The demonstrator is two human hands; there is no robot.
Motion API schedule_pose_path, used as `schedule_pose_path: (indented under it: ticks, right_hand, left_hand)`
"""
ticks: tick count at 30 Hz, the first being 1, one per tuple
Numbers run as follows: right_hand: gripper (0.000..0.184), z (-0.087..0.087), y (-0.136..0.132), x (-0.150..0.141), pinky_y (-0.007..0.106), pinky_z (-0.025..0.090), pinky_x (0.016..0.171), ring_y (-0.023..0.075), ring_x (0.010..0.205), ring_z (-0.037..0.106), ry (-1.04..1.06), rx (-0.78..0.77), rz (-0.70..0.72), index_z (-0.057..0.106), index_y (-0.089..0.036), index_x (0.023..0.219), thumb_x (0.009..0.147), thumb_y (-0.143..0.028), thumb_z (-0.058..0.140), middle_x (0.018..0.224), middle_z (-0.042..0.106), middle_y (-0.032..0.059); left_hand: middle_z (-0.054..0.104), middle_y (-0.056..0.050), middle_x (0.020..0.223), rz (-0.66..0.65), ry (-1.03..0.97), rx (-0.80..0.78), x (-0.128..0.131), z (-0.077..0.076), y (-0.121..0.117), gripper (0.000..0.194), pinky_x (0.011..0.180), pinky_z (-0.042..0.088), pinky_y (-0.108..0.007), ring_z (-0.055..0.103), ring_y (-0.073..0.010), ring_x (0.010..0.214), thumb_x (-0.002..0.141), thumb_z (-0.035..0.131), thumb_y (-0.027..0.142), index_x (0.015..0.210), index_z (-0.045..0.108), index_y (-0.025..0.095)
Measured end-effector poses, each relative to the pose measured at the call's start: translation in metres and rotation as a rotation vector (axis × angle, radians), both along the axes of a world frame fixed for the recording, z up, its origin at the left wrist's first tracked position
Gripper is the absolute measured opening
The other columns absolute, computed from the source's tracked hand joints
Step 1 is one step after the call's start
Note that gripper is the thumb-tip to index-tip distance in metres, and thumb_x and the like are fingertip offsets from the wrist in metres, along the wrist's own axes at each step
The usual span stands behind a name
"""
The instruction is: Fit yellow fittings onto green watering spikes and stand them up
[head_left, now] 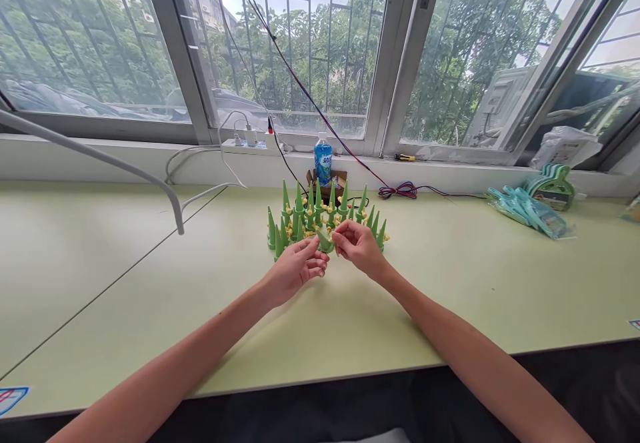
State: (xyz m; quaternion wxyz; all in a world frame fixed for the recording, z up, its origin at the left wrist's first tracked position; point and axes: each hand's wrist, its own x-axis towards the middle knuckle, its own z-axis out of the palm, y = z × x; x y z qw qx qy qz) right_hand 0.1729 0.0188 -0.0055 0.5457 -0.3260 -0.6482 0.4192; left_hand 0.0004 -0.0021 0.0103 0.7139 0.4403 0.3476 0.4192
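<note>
Between my hands a green cone-shaped piece (325, 241) is tilted above the table. My left hand (299, 268) holds it with thumb and fingers at its left side. My right hand (359, 248) is closed in a pinch at the cone's right side. A bit of yellow shows by those fingertips, but what they grip is mostly hidden. Just behind my hands stands a cluster of upright green cones (319, 203), many with small yellow pieces (310, 211) on or around them. My hands cover part of the cluster's front.
A blue liquid bottle (323, 160) and a brown cardboard box (340, 177) stand behind the cones. Coiled cable (399, 190) lies right of them. Turquoise plastic items (530, 209) and a green brush-like tool (555, 188) sit far right. A grey curved tube (100, 146) crosses the left side.
</note>
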Motion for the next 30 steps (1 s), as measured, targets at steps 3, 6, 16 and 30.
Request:
schedule_pose_path:
  ticks: [3,6,16,30]
  right_hand:
    - [0.032,0.000,0.000,0.000,0.022,0.035,0.045,0.0089,0.049,0.047,-0.033,0.006,-0.004,0.053,-0.019,0.077,0.083,-0.047,0.065,0.057,0.054,-0.0031]
    - [0.031,0.000,0.000,0.001,0.022,0.036,0.047,0.0089,0.049,0.047,-0.038,0.025,0.004,0.052,-0.019,0.076,0.083,-0.047,0.064,0.057,0.053,-0.0036]
    - [0.034,0.001,-0.001,0.000,0.021,0.031,0.040,0.0085,0.045,0.044,-0.029,-0.045,0.004,0.052,-0.019,0.073,0.080,-0.049,0.067,0.053,0.050,-0.0042]
    - [0.035,0.003,-0.004,-0.003,0.019,0.023,0.034,0.0049,0.038,0.031,0.102,-0.191,0.094,0.053,-0.019,0.075,0.076,-0.049,0.071,0.049,0.047,-0.0065]
  left_hand:
    - [0.062,-0.004,0.073,-0.002,-0.013,0.001,-0.001,-0.001,0.000,0.026,0.056,0.051,-0.018,0.057,-0.0071,0.058,0.086,0.066,0.036,0.087,0.053,0.014]
    - [0.062,-0.004,0.073,-0.003,0.027,0.062,-0.002,-0.003,0.001,0.032,0.056,0.051,-0.020,0.056,-0.0071,0.057,0.082,0.070,0.040,0.089,0.055,0.013]
    - [0.059,0.003,0.066,0.106,0.192,0.409,-0.001,-0.010,0.001,0.043,0.057,0.053,-0.029,0.060,-0.0132,0.059,0.073,0.076,0.044,0.096,0.050,0.018]
    - [0.056,-0.002,0.084,0.380,0.502,0.832,0.001,-0.011,-0.006,0.023,0.069,0.052,-0.029,0.054,-0.0148,0.071,0.072,0.076,0.032,0.085,0.059,0.023]
